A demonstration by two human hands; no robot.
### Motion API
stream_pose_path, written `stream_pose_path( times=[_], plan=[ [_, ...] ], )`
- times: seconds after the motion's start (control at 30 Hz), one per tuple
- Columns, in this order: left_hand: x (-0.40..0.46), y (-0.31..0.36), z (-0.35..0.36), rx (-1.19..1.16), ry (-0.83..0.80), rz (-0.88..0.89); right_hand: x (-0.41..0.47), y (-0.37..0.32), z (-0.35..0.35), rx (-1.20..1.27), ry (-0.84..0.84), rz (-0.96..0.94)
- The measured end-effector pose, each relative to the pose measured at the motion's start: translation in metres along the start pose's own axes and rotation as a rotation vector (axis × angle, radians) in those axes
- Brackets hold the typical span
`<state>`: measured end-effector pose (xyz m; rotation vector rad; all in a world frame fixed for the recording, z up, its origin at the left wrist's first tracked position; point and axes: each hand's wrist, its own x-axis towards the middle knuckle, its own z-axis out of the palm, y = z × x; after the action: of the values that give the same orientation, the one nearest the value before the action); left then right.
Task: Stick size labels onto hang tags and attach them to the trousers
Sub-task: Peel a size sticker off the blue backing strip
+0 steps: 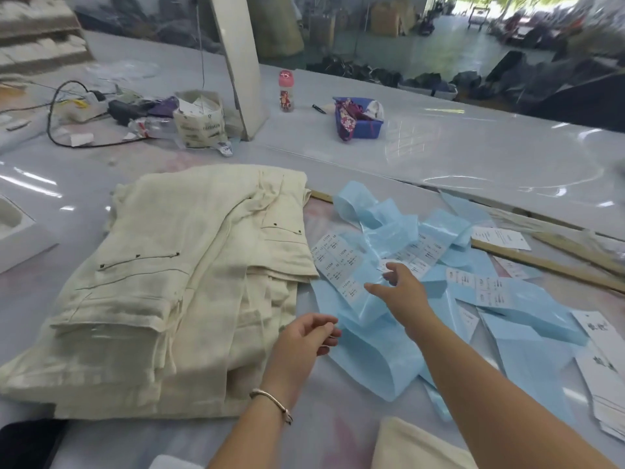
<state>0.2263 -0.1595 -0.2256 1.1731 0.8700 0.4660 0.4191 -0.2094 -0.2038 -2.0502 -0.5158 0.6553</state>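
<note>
Blue backing strips [378,292] w/ size labels [338,265] sprawl on table [439,147] right of stacked trousers [176,265], handy for peeling: right hand [399,286] reaches over them, fingers loose, nothing gripped; left hand [304,340] relaxed, empty, beside trousers.

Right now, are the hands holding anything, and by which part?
Neither clearly. The right hand reaches over the blue label strips, fingers spread; the left hand hangs loosely curled, apparently empty.
</note>
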Motion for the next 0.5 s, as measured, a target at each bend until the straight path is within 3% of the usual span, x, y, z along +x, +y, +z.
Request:
stream_pose_path(
  times=[0.13,0.23,0.33,0.5],
  plan=[
    [0.027,0.005,0.005,0.036,0.060,0.105,0.021,-0.007,0.007,-0.010,-0.045,0.085],
    [0.045,0.009,0.006,0.224,0.146,0.238,0.021,-0.006,0.007,0.091,-0.132,0.127],
    [0.059,0.014,0.007,0.484,0.214,0.388,0.016,0.001,0.005,0.330,-0.206,0.136],
    [0.076,0.025,0.010,0.808,0.157,0.559,0.007,0.011,0.005,0.636,-0.387,0.095]
  ],
)
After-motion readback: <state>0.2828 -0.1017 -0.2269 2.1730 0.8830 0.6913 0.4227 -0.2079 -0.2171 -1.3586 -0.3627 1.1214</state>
